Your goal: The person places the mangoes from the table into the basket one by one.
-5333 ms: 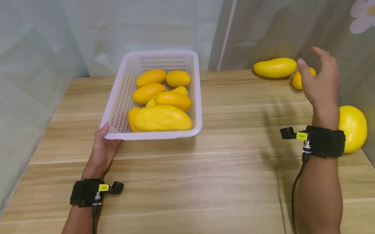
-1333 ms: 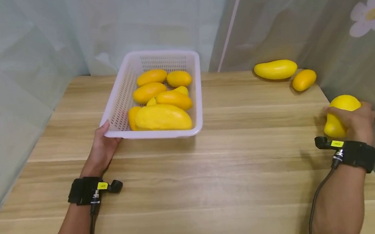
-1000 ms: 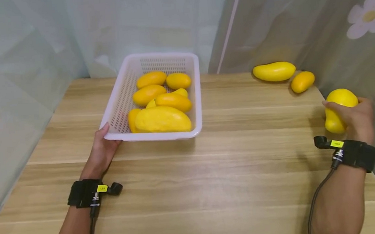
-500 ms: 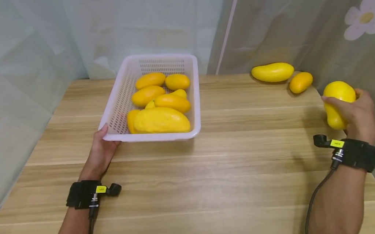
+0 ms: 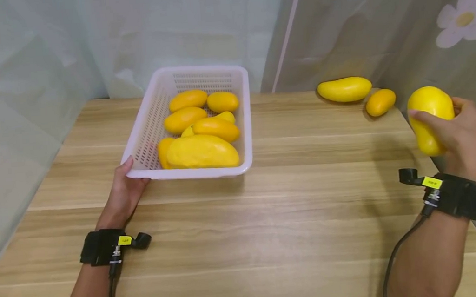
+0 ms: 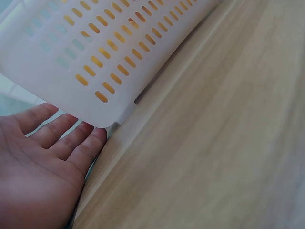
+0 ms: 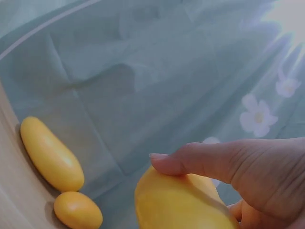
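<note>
My right hand (image 5: 463,135) grips a large yellow pear-shaped fruit (image 5: 429,105), lifted near the table's right edge. In the right wrist view the thumb presses on top of this fruit (image 7: 176,205); the other fingers are mostly hidden. At the corner of a white perforated plastic basket (image 5: 198,172), my left hand (image 5: 124,190) has its thumb over the rim. The left wrist view has its fingers (image 6: 83,148) against the lower end of the basket (image 6: 102,112). Inside lie several orange oval fruits (image 5: 185,120) resembling mangoes and a big yellow elongated one (image 5: 202,152).
A long yellow fruit (image 5: 344,89) and a small orange oval fruit (image 5: 381,102) lie at the wood-grain table's (image 5: 303,236) back right corner. Curtain-like sheets (image 5: 186,26) stand behind the table and at both sides. Each wrist wears a black strap with a cable.
My right hand came back from the far right corner, took hold of the pear-shaped fruit and raised it off the table. My left hand stays at the basket's corner.
</note>
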A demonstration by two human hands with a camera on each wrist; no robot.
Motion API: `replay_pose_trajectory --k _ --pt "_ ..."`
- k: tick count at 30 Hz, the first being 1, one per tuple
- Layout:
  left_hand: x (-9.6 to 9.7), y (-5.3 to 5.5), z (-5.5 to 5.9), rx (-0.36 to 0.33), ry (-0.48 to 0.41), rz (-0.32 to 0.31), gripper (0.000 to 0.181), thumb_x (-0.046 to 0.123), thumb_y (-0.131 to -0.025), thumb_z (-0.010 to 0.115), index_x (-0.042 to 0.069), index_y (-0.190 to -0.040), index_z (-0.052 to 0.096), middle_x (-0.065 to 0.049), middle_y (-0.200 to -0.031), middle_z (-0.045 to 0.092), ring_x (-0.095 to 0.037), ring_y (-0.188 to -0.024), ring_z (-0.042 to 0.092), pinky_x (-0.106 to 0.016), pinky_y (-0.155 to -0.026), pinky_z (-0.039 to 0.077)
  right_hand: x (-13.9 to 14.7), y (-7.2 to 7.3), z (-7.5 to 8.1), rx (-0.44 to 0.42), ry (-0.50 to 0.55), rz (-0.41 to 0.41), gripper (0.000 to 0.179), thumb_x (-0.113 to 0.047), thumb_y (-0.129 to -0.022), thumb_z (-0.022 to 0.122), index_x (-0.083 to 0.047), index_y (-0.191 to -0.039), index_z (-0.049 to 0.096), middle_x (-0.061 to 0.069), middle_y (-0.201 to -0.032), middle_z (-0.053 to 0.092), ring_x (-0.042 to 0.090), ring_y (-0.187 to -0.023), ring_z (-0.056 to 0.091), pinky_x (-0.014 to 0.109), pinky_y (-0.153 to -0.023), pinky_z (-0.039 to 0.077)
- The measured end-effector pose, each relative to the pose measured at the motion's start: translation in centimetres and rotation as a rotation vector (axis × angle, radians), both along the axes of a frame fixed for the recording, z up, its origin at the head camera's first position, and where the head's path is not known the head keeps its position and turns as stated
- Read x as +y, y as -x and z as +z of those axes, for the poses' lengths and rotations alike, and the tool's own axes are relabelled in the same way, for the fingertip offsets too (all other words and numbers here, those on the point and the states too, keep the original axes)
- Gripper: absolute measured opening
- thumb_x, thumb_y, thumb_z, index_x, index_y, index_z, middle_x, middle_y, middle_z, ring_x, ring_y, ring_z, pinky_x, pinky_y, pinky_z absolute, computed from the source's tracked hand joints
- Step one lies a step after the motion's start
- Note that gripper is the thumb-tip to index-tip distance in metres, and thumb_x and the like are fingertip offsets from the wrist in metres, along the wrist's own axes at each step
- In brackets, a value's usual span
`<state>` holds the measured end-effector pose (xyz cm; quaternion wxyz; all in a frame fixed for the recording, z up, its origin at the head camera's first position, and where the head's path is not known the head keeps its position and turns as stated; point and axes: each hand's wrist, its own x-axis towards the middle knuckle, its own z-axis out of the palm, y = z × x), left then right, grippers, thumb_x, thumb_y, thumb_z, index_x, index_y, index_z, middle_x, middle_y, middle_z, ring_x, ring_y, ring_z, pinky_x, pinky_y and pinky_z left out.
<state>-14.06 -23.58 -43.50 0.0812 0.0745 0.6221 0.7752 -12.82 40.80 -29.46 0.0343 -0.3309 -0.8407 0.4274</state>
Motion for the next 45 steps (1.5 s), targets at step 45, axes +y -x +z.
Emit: replay_pose_trajectory --k 45 --pt "0.0 0.3 -0.3 0.001 0.009 0.008 0.06 0.049 -0.104 0.032 0.037 -0.161 0.021 -0.004 -0.168 0.014 -0.029 -0.143 0.026 -0.025 -0.106 0.039 -3.7 0.7 1.5 0.03 -0.093 0.227 0.105 -0.056 -0.085 0.074 -0.018 -0.163 0.016 0.017 -0.153 0.029 0.024 -0.106 0.045 0.022 -0.066 0.047"
